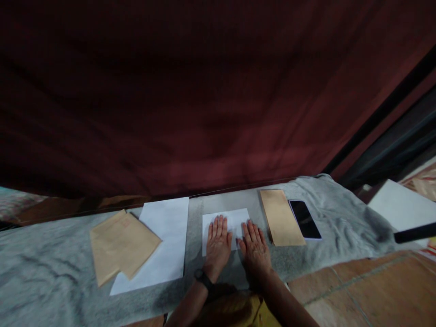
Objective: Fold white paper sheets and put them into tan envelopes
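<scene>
My left hand [217, 245] lies flat, fingers stretched out, on a small folded white paper [235, 219] on a grey cloth [51, 263]. My right hand [255, 247] lies flat beside it, fingers apart, pressing the paper's lower right part and the cloth. A black watch sits on my left wrist. Neither hand holds anything.
A larger white sheet [166, 245] lies to the left, with brown envelopes [119, 245] overlapping it. To the right lie a brown envelope stack [281, 218] and a black phone [304, 219]. A dark red curtain [204, 91] hangs behind. Tiled floor [368, 290] shows at right.
</scene>
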`<act>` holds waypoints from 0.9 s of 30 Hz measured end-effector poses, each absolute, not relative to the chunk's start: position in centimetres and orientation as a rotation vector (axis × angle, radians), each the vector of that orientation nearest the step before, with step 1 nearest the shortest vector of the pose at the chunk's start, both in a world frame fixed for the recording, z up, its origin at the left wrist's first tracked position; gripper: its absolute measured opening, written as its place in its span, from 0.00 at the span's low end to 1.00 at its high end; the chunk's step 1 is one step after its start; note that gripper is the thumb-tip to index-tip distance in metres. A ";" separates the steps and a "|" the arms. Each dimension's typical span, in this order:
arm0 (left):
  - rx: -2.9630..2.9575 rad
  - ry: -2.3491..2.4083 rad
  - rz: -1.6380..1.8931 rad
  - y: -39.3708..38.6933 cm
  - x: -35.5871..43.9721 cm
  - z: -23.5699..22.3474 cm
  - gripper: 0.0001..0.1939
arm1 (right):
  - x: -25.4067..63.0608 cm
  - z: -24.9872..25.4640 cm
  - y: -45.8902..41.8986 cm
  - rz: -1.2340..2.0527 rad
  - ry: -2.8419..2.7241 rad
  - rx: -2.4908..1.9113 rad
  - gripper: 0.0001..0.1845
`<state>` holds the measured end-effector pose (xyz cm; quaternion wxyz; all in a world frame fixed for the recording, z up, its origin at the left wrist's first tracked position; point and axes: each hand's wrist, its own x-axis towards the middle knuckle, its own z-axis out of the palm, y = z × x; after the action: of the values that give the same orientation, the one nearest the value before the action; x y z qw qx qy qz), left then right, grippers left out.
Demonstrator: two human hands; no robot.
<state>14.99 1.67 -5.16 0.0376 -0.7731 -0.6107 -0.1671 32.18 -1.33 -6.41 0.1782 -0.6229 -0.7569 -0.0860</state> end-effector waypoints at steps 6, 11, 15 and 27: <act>-2.361 -1.861 -0.454 2.0 14.3 -5.9 0.28 | 31.6 -6.9 -0.8 -0.195 -2.084 -1.791 0.29; -2.343 -1.826 -0.437 1.9 14.2 -6.3 0.28 | 29.2 -5.4 1.9 -0.014 -2.103 -1.778 0.28; -2.337 -1.780 -0.467 2.2 14.1 -6.9 0.28 | 28.1 -4.8 3.9 0.092 -2.243 -1.677 0.27; -2.297 -1.959 -0.536 2.2 12.5 -6.2 0.28 | 30.1 -6.7 4.1 -0.063 -2.094 -1.774 0.27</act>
<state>12.47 2.24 -6.17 0.0375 -0.7486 -0.6385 -0.1746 30.10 4.10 -6.71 0.1969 -0.6336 -0.7478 -0.0226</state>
